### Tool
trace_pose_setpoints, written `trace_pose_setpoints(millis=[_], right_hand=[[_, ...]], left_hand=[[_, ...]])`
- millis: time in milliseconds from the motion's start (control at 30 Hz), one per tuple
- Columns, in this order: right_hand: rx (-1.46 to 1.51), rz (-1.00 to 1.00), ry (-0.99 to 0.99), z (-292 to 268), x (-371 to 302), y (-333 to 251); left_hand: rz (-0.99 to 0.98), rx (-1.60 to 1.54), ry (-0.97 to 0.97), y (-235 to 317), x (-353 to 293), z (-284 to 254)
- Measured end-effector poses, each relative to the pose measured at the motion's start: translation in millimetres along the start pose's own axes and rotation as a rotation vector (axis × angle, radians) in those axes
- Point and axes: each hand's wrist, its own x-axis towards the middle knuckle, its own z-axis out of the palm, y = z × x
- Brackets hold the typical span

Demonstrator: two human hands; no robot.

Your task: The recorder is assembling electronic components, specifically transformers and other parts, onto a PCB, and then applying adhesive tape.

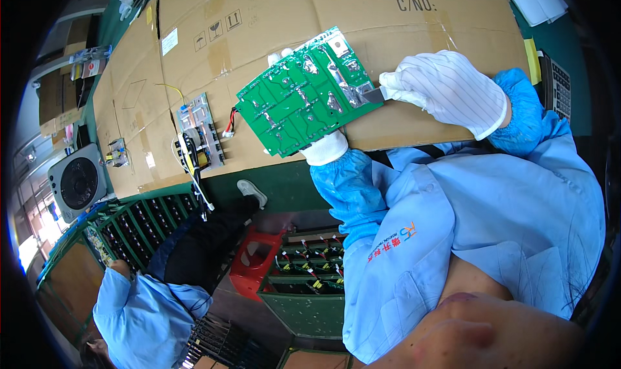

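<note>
Fingers and thumb of my right hand (pixel 446 92) pinch a grey strip (pixel 373 95), its far end over the right edge of the green board (pixel 310 107); I cannot tell whether it touches the surface. The other fingers lie close together, curled in behind the pinch. My left hand (pixel 325 148) is under the green board, its cuff showing at the near edge and a bit of white (pixel 279 57) at the far edge; the rest is hidden, so I cannot tell how those fingers stand. I wear 2 white gloves (pixel 475 103) and 2 blue sleeve covers (pixel 352 191).

I hold the green board over the cardboard (pixel 414 39), its soldered face up. Red and black wires (pixel 231 118) with a white plug (pixel 228 134) are beside its left corner. Farther left on the cardboard lie a module (pixel 204 133), with a yellow wire (pixel 171 87) near it, and a small part (pixel 117 154). A fan (pixel 79 182) stands past the cardboard's left end. A keypad (pixel 557 87) is beyond my right arm. Lower down, a red stool (pixel 242 270) is beside a green crate (pixel 304 311) of wired parts. 1 co-worker (pixel 152 311) in blue has a hand (pixel 119 267) at a green rack (pixel 143 223).
</note>
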Motion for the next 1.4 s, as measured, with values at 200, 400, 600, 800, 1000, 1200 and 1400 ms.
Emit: trace_pose_setpoints(millis=[200, 400, 600, 800, 1000, 1200, 1400], right_hand=[[0.023, 0.006, -0.008, 4.6, -3.0, 5.2], [0.089, 0.015, 0.023, 13.5, -5.8, 5.9], [0.254, 0.04, -0.088, 6.1, -3.7, 9.6], [0.286, 0.078, -0.018, 5.5, 0.6, 11.2], [0.294, 0.089, -0.016, 1.4, 0.6, 9.6], [0.258, 0.088, -0.039, 7.0, 0.3, 8.9], [0.364, 0.093, 0.063, 14.0, 3.9, 10.1]], left_hand=[[0.003, -0.003, 0.013, -2.8, 2.3, 2.1], [0.012, 0.006, 0.023, -1.3, 0.9, 0.8], [0.003, 0.01, 0.021, -1.1, 4.7, 1.6], [0.005, 0.011, 0.026, -0.2, 3.1, 1.3], [0.008, 0.007, 0.03, -0.4, 2.0, 1.0], [0.009, 0.013, 0.033, 0.0, -0.1, 0.5], [0.01, 0.006, 0.032, 0.4, -0.5, 0.6]])
